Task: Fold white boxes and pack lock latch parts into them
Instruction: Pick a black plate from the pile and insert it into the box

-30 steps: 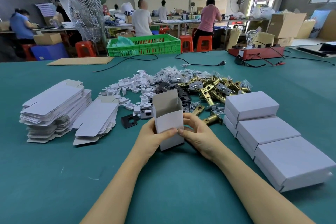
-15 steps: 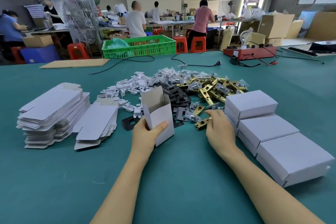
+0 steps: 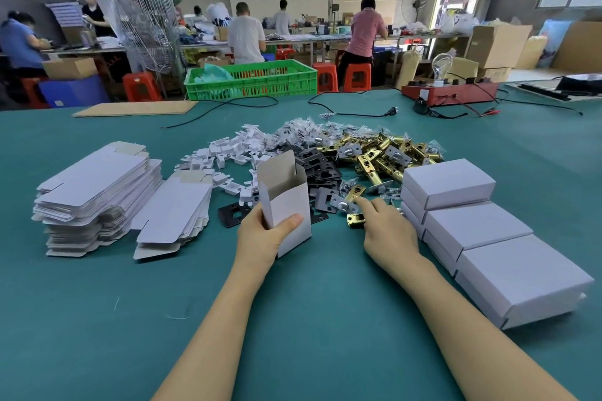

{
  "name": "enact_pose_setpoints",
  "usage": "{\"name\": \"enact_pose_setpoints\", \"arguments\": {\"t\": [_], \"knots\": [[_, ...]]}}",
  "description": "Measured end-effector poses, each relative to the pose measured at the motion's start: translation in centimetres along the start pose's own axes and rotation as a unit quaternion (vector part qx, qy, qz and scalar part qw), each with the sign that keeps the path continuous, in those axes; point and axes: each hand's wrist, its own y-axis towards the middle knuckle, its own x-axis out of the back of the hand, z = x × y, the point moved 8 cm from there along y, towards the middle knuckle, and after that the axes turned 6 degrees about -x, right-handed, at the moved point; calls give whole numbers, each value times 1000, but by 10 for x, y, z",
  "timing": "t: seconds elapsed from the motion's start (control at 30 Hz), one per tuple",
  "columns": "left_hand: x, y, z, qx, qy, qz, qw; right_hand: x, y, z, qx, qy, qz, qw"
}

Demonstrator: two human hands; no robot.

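1. Although boxes, cartons and parts are spread across the green table [image 3: 97,319], no brand, label or readable writing can be made out on any of them.
2. An open white box [image 3: 288,205] is held upright by the left hand [image 3: 264,238], with the thumb pressed across its near face and the fingers wrapped behind; its top flap is raised and the brown inside is shown.
3. A brass latch part [image 3: 355,220] is touched by the curled fingers of the right hand [image 3: 387,231], just right of the box; whether it is truly pinched cannot be told.
4. The two hands are kept apart, the box on the left and the latch on the right.
5. A heap of brass latch bodies [image 3: 384,156] is seen beyond the right hand, with black plates [image 3: 319,166] beside it and small white plastic pieces [image 3: 234,153] further left.
6. Stacks of flat unfolded cartons [image 3: 97,185] are laid at the left of the table.
7. Closed white boxes [image 3: 472,228] are stacked in a row at the right, close beside the right hand.
8. A green crate [image 3: 250,81] and a red tester [image 3: 449,93] are placed at the far edge, with workers seen behind.
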Motion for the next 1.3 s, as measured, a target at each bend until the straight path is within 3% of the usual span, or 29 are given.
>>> {"name": "enact_pose_setpoints", "arguments": {"t": [0.2, 0.3, 0.37, 0.47, 0.7, 0.87, 1.0, 1.1, 1.3], "knots": [[0, -3, -2, -3, 11, 5, 1000, 2, -5, 13, 39, 4, -24, 999], [-1, -5, -3, -3, 16, 9, 1000, 21, -9, 10, 30, 173, -118, 977], [-1, -7, -4, -4, 23, 7, 1000, 37, -13, -1, -17, 341, -189, 921], [0, -9, -6, -3, 31, -6, 999, 53, -12, -11, -79, 488, -205, 845], [-4, -11, -15, 9, 52, -8, 999, 98, 6, -8, -92, 629, -103, 765], [-21, -20, -15, 18, 44, 14, 999, 125, 16, -1, -134, 767, -20, 627], [-26, -25, -15, -6, 71, 21, 997, 120, 13, 10, -159, 819, 50, 549], [-24, -24, -14, -7, 73, 23, 997, 118, 13, 14, -159, 812, 69, 557], [-25, -25, -14, -13, 71, 27, 997, 134, 15, 26, -69, 730, 7, 680]]}}
